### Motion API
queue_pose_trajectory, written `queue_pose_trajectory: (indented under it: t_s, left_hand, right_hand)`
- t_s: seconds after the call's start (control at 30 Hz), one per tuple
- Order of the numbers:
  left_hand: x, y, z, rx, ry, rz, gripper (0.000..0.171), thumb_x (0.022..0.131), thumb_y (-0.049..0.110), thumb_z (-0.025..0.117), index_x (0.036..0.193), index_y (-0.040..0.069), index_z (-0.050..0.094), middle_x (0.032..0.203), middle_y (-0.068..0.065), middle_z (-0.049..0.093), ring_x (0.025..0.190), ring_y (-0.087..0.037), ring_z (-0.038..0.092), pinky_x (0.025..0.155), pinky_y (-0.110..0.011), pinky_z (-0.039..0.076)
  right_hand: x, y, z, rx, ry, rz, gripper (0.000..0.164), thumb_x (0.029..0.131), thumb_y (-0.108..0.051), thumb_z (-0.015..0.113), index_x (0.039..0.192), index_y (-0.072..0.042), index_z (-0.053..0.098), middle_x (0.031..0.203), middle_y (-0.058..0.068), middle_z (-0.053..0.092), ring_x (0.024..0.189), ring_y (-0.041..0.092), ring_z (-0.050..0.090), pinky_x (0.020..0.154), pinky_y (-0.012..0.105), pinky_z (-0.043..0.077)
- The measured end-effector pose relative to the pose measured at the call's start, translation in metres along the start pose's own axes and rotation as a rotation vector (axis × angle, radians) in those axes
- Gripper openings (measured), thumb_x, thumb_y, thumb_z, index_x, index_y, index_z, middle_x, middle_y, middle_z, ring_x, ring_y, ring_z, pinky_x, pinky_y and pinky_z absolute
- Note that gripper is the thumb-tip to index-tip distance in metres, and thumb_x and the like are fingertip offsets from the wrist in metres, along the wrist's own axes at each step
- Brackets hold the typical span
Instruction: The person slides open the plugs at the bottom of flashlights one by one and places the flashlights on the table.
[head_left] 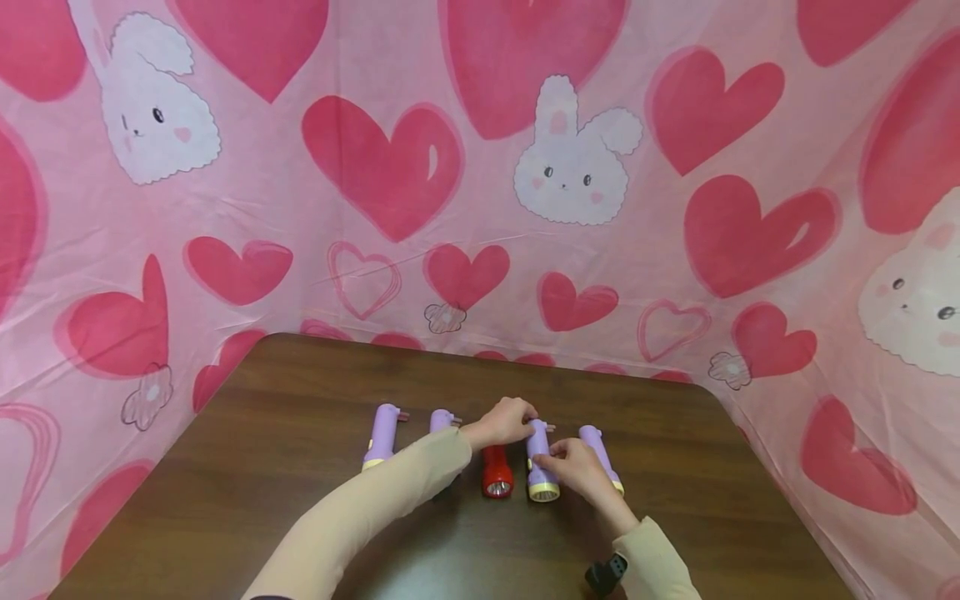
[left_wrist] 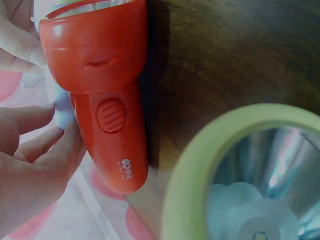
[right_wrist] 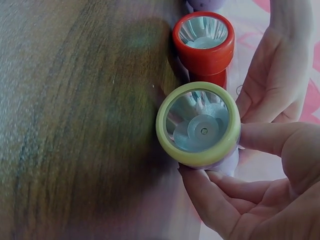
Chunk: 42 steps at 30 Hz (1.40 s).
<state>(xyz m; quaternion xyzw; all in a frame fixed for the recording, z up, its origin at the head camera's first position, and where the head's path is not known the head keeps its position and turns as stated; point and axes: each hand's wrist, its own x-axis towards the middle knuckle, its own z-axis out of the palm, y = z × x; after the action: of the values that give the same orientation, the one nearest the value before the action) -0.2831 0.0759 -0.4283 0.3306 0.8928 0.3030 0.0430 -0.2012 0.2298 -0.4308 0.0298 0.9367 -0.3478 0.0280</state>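
A purple flashlight (head_left: 537,446) with a pale yellow head rim (right_wrist: 164,125) lies between both hands. My left hand (head_left: 504,422) reaches over the red flashlight (head_left: 496,475) and pinches the purple one's tail end, beside its plug prongs (head_left: 551,428). Near the head, my right hand (head_left: 579,468) grips the same flashlight, thumb and fingers on opposite sides in the right wrist view. The red flashlight lies just left of it, its ribbed switch (left_wrist: 111,115) showing in the left wrist view.
Another purple flashlight (head_left: 592,437) lies right of my right hand, partly hidden by it. Two more, one purple flashlight (head_left: 384,432) and a second purple flashlight (head_left: 441,419) behind my left sleeve, lie leftward on the brown table (head_left: 300,392). Pink heart-print cloth (head_left: 480,250) surrounds the table.
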Motion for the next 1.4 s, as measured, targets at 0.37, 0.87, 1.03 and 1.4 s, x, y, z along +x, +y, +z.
queue_pose_trajectory:
  t_s: [0.37,0.87,1.03,1.4]
  left_hand:
    - [0.003,0.000,0.005,0.025,-0.026,-0.039,0.026,0.090,0.008,0.067,0.114,-0.001,0.072,0.114,-0.012,0.074,0.106,-0.022,0.069,0.087,-0.031,0.058]
    - [0.002,0.000,0.009,0.044,-0.028,-0.009,0.024,0.089,0.009,0.068,0.111,-0.001,0.073,0.111,-0.011,0.075,0.103,-0.022,0.069,0.088,-0.030,0.057]
    - [0.003,-0.002,0.010,0.048,-0.032,-0.006,0.025,0.090,0.010,0.068,0.112,0.000,0.072,0.113,-0.011,0.075,0.106,-0.023,0.069,0.090,-0.031,0.057]
    - [0.003,-0.003,0.013,0.052,-0.025,-0.003,0.027,0.089,0.015,0.071,0.112,0.000,0.072,0.108,-0.010,0.075,0.094,-0.018,0.068,0.083,-0.027,0.056]
  right_hand:
    - [0.001,0.003,0.001,-0.008,-0.002,-0.007,0.026,0.086,-0.022,0.073,0.088,0.003,0.070,0.069,0.002,0.059,0.062,0.013,0.050,0.054,0.024,0.042]
    - [0.000,0.004,-0.001,-0.058,0.000,-0.039,0.027,0.087,-0.023,0.070,0.091,0.004,0.070,0.075,0.004,0.065,0.069,0.015,0.053,0.060,0.025,0.043]
    - [-0.001,0.005,0.000,-0.072,0.004,-0.057,0.025,0.088,-0.022,0.068,0.089,0.003,0.071,0.075,0.004,0.065,0.069,0.015,0.053,0.062,0.027,0.044]
    - [-0.003,0.006,-0.004,-0.081,0.047,-0.111,0.023,0.086,-0.018,0.069,0.091,0.004,0.070,0.080,0.008,0.069,0.072,0.015,0.056,0.065,0.028,0.047]
